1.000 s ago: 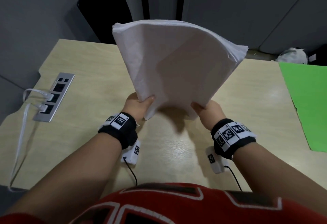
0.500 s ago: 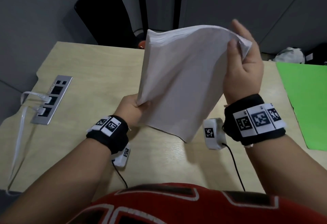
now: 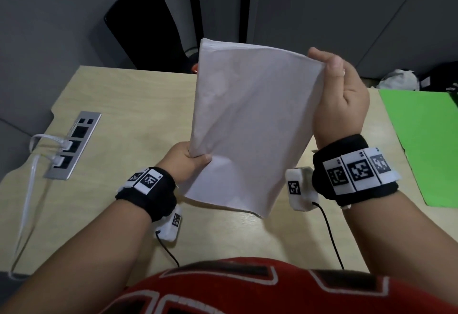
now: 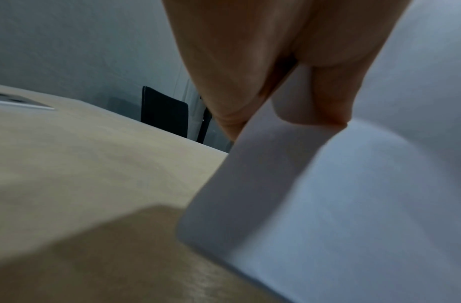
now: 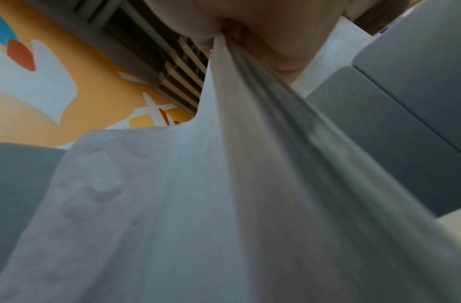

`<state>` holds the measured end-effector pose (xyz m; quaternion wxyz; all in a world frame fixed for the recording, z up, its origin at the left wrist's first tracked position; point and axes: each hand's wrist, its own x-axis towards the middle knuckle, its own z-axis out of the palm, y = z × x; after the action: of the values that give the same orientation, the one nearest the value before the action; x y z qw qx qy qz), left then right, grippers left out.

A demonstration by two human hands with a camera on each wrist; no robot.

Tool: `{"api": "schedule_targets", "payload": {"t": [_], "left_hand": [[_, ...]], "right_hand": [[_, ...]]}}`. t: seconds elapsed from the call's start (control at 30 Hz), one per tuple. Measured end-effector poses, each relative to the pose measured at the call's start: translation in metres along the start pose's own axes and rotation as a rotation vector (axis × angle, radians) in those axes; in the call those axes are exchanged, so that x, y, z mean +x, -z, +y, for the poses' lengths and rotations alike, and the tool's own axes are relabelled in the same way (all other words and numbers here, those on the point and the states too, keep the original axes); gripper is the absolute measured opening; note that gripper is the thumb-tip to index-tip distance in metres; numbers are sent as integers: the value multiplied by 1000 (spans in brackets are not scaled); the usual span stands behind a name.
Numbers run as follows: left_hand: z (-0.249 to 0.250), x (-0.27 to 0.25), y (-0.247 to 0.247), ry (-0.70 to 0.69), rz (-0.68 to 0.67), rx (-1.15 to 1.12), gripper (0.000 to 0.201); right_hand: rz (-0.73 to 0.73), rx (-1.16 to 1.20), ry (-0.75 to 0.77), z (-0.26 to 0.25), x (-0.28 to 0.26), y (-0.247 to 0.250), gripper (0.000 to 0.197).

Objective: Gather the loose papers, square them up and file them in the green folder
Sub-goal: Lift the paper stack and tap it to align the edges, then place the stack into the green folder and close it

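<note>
A stack of white papers (image 3: 247, 125) is held upright above the wooden bench (image 3: 124, 105), its lower corner close to the bench top; whether it touches cannot be told. The left hand (image 3: 186, 162) grips the stack's lower left edge, fingers (image 4: 330, 98) curled round it. The right hand (image 3: 344, 97) pinches the stack's upper right corner. To the right of the papers, well apart, the green folder (image 3: 426, 140) lies flat on the bench. To their left, a power socket strip (image 3: 71, 147) holds white cables (image 3: 27, 202).

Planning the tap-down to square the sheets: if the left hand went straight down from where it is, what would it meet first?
Likely the desk: the left hand grips the papers above it, though the gap is hard to judge.
</note>
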<state>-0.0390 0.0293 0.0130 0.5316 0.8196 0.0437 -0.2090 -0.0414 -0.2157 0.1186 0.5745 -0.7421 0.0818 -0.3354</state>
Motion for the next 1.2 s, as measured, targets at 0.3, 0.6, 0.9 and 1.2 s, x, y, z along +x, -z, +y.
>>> {"api": "schedule_targets", "payload": {"t": [0.3, 0.6, 0.9, 1.2], "left_hand": [[-12, -1, -5, 84, -151, -115, 36], [7, 6, -46, 146, -156, -181, 29], [38, 17, -119, 184, -40, -85, 13], [62, 32, -169, 211, 7, -6, 11]], "right_hand": [[-289, -62, -424, 43, -12, 28, 31], [-283, -354, -662, 113, -25, 93, 31], [-371, -1013, -691, 195, 5, 179, 64], [-394, -1253, -921, 240, 20, 244, 84]]}}
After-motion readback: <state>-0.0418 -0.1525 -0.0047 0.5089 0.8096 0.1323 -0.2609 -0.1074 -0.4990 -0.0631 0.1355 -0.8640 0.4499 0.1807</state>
